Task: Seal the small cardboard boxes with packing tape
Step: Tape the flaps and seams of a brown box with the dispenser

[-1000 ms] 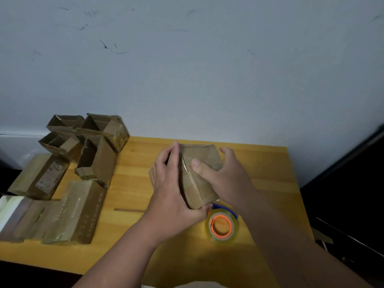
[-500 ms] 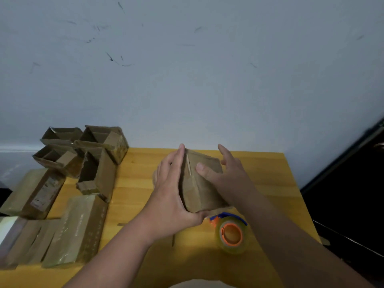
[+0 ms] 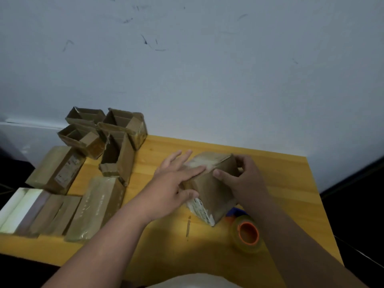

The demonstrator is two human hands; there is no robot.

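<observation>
The small cardboard box [image 3: 209, 183] is sat on the yellow table [image 3: 280, 175], right between both hands. It's gripped by the right hand [image 3: 243, 179], thumb on the near face and fingers curled over the far top edge. The left hand [image 3: 172, 183] is laid flat across the top, fingers straight, pressing down on what looks like a shiny taped patch, though that can't be told for certain.

The box is probably light and a bit soft, since the cardboard looks worn and creased, so the walls could get dented if it's squeezed hard. It's best held at the edges and corners, with the flaps pushed down flat.

The tape roll [image 3: 247, 235] with the orange core is parked just below the right wrist, near the box's closest corner, so it could be bumped when the box gets turned. A pile of open boxes [image 3: 108, 138] is found well out past the left hand, and some flat wrapped packs [image 3: 95, 206] lie beside the left forearm, out of the way.
</observation>
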